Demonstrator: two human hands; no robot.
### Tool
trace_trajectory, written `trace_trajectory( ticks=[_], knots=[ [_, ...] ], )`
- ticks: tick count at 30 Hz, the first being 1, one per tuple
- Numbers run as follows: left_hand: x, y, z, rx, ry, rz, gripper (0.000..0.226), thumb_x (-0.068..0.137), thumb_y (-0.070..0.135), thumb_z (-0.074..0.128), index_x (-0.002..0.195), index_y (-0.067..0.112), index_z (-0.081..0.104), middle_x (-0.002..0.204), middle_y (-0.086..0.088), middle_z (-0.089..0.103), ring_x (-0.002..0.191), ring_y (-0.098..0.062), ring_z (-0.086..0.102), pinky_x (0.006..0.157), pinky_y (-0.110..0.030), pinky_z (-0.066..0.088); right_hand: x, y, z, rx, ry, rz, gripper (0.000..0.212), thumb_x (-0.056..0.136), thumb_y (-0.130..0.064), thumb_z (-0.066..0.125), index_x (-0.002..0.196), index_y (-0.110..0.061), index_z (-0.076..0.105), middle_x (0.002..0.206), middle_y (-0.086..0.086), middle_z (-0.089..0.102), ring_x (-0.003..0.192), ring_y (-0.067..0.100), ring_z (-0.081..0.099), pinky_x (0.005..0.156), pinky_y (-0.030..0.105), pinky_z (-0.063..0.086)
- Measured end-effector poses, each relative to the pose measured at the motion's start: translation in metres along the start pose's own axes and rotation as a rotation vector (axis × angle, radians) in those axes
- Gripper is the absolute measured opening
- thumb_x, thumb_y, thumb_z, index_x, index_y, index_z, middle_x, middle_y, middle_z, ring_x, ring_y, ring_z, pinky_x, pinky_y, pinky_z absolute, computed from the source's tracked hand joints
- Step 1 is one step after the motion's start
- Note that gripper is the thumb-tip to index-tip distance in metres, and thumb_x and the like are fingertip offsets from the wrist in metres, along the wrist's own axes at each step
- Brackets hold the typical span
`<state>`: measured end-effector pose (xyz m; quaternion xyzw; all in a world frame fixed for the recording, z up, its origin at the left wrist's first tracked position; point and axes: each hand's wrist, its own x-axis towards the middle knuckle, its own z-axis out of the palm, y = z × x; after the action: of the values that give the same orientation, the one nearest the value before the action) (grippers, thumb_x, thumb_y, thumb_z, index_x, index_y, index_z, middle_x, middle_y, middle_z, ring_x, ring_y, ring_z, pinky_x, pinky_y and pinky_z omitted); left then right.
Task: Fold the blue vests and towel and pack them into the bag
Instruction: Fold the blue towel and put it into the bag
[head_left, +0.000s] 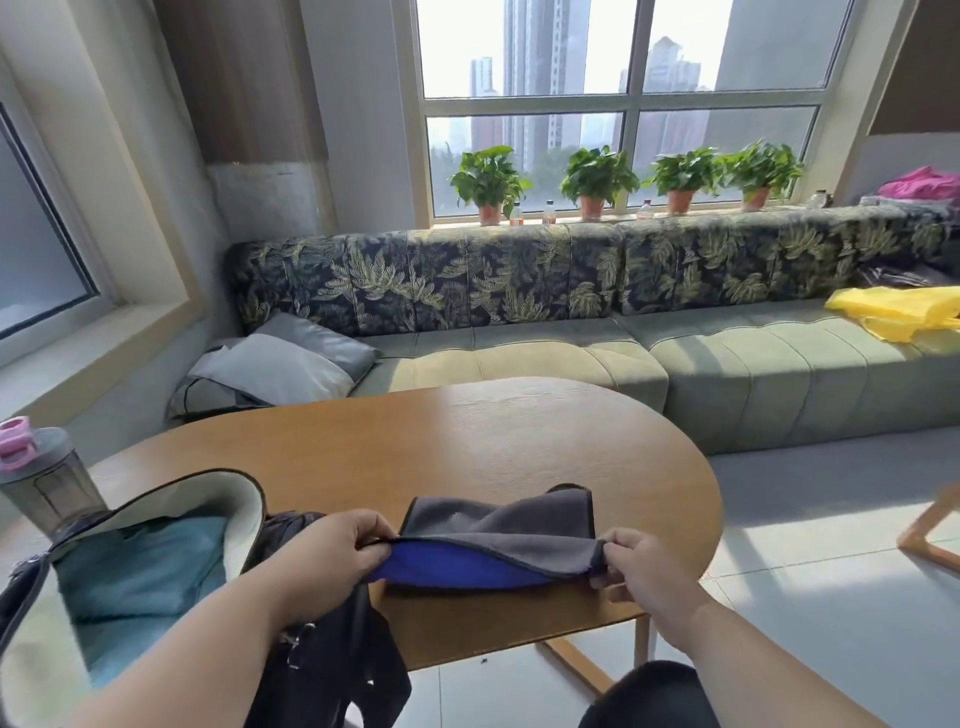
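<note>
A grey towel (498, 525) with a bright blue underside lies folded on the near part of the wooden table (441, 441). My left hand (332, 551) pinches its near left corner and my right hand (631, 564) pinches its near right corner, lifting the front edge so the blue side shows. An open black bag (218, 499) with a pale lining sits at the left of the table. Folded light blue cloth (140, 566) lies inside it. The bag's black straps (332, 670) hang over the table's front edge.
A grey bottle with a pink lid (44, 478) stands at the table's left end, behind the bag. A long green sofa (571, 358) with grey cushions (280, 364) and a yellow cloth (898, 312) runs behind the table. A wooden chair leg (930, 525) shows at the right.
</note>
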<state>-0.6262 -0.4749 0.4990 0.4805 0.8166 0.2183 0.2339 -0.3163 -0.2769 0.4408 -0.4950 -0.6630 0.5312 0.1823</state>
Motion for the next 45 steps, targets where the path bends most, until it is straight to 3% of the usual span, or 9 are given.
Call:
trace_trajectory(
  ticks=[5, 11, 18, 24, 29, 33, 37, 41, 45],
  knots=[
    [-0.007, 0.008, 0.006, -0.092, 0.013, -0.006, 0.011, 0.101, 0.028, 0.066, 0.094, 0.032, 0.074, 0.087, 0.010, 0.078, 0.070, -0.003, 0.064, 0.079, -0.030, 0.053, -0.006, 0.007, -0.003, -0.054, -0.129, -0.047, 0.014, 0.102, -0.026, 0.061, 0.106, -0.015, 0.069, 0.101, 0.013, 0.074, 0.094, 0.017, 0.068, 0.093, 0.041, 0.059],
    [0.007, 0.024, -0.007, 0.034, 0.031, 0.014, 0.006, 0.096, 0.035, 0.072, 0.091, 0.030, 0.073, 0.084, 0.011, 0.075, 0.073, -0.002, 0.066, 0.069, -0.018, 0.049, 0.000, 0.002, -0.006, -0.089, -0.227, -0.075, 0.023, 0.104, -0.039, 0.062, 0.099, -0.023, 0.079, 0.089, -0.011, 0.078, 0.085, 0.002, 0.069, 0.078, 0.017, 0.051],
    [0.047, 0.027, -0.003, 0.119, -0.021, -0.009, 0.012, 0.099, 0.044, 0.068, 0.095, 0.032, 0.069, 0.091, 0.011, 0.072, 0.082, -0.006, 0.066, 0.071, -0.023, 0.052, 0.038, 0.011, -0.009, 0.006, -0.061, -0.007, 0.036, 0.109, -0.038, 0.053, 0.105, -0.009, 0.074, 0.097, 0.016, 0.077, 0.098, 0.036, 0.073, 0.078, 0.041, 0.056],
    [0.101, 0.021, 0.022, 0.171, 0.214, -0.049, 0.024, 0.099, 0.044, 0.066, 0.118, 0.030, 0.062, 0.114, 0.004, 0.070, 0.101, -0.020, 0.065, 0.084, -0.038, 0.056, 0.081, 0.025, 0.005, -0.087, 0.109, -0.001, 0.032, 0.106, -0.039, 0.055, 0.094, -0.012, 0.068, 0.085, 0.013, 0.072, 0.084, 0.037, 0.067, 0.085, 0.057, 0.053],
    [0.098, 0.011, 0.045, 0.176, 0.206, -0.133, 0.045, 0.092, 0.048, 0.067, 0.132, 0.029, 0.060, 0.124, 0.004, 0.067, 0.111, -0.022, 0.064, 0.093, -0.041, 0.056, 0.084, 0.027, 0.004, -0.084, 0.150, 0.027, 0.013, 0.104, -0.042, 0.060, 0.111, -0.031, 0.061, 0.102, -0.013, 0.066, 0.093, 0.008, 0.061, 0.072, 0.029, 0.048],
    [0.060, 0.006, 0.072, 0.238, 0.157, -0.085, 0.043, 0.091, 0.045, 0.064, 0.133, 0.037, 0.060, 0.126, 0.007, 0.057, 0.121, -0.018, 0.056, 0.103, -0.036, 0.048, 0.077, 0.037, 0.001, -0.029, 0.213, 0.010, 0.033, 0.099, -0.044, 0.065, 0.129, -0.032, 0.058, 0.113, -0.012, 0.064, 0.103, 0.009, 0.061, 0.087, 0.034, 0.050],
    [0.031, 0.004, 0.091, 0.376, 0.068, -0.011, 0.048, 0.094, 0.051, 0.058, 0.142, 0.044, 0.055, 0.147, 0.011, 0.040, 0.135, -0.016, 0.040, 0.114, -0.029, 0.038, 0.060, 0.041, 0.001, -0.117, 0.169, -0.058, 0.025, 0.097, -0.036, 0.068, 0.118, -0.038, 0.055, 0.101, -0.004, 0.060, 0.084, 0.012, 0.061, 0.074, 0.031, 0.048],
    [0.021, 0.001, 0.097, 0.485, -0.106, -0.033, 0.061, 0.089, 0.044, 0.054, 0.150, 0.045, 0.046, 0.154, 0.009, 0.039, 0.136, -0.019, 0.041, 0.113, -0.034, 0.039, 0.041, 0.047, 0.007, -0.415, 0.078, -0.155, 0.023, 0.087, -0.047, 0.072, 0.106, -0.048, 0.059, 0.128, -0.015, 0.040, 0.106, 0.006, 0.056, 0.097, 0.033, 0.049],
    [0.020, -0.006, 0.105, 0.367, -0.035, -0.056, 0.069, 0.087, 0.023, 0.051, 0.153, 0.041, 0.043, 0.151, 0.009, 0.041, 0.135, -0.019, 0.047, 0.113, -0.036, 0.039, 0.020, 0.047, 0.015, -0.629, -0.047, -0.234, 0.051, 0.071, -0.063, 0.072, 0.118, -0.054, 0.058, 0.152, -0.017, 0.022, 0.144, 0.009, 0.023, 0.124, 0.038, 0.026]
  ],
)
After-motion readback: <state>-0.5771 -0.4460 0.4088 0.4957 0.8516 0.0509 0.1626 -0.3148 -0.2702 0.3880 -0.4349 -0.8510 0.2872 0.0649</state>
